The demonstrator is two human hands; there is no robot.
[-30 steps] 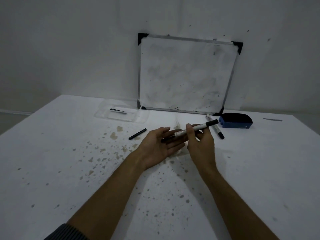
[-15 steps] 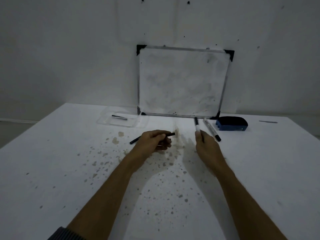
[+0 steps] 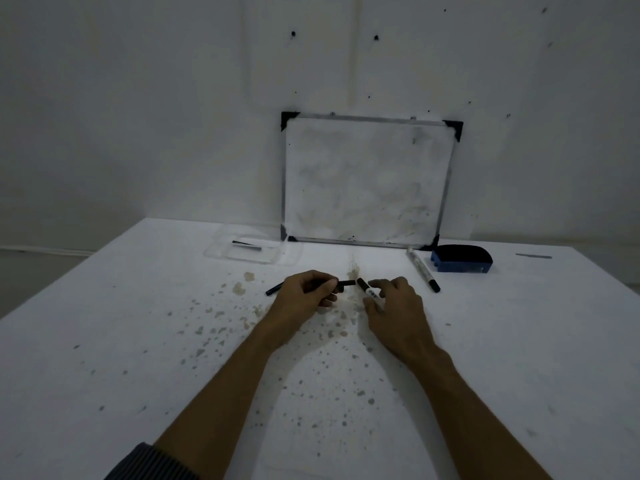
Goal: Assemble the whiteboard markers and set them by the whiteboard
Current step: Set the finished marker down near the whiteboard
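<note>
- L hand point(image 3: 308, 294) pinching black cap point(image 3: 346, 283), open end pointing right.
- R hand point(image 3: 394, 308) gripping marker point(image 3: 370, 293), tip aimed up-left at cap; nearly tip-to-tip, small gap, axes not quite aligned.
- Finished marker point(image 3: 422, 270) lies near whiteboard point(image 3: 367, 181).

Left hand point(image 3: 306, 292) pinches black cap point(image 3: 346, 283); right hand point(image 3: 398, 311) grips marker point(image 3: 369, 292).
</note>
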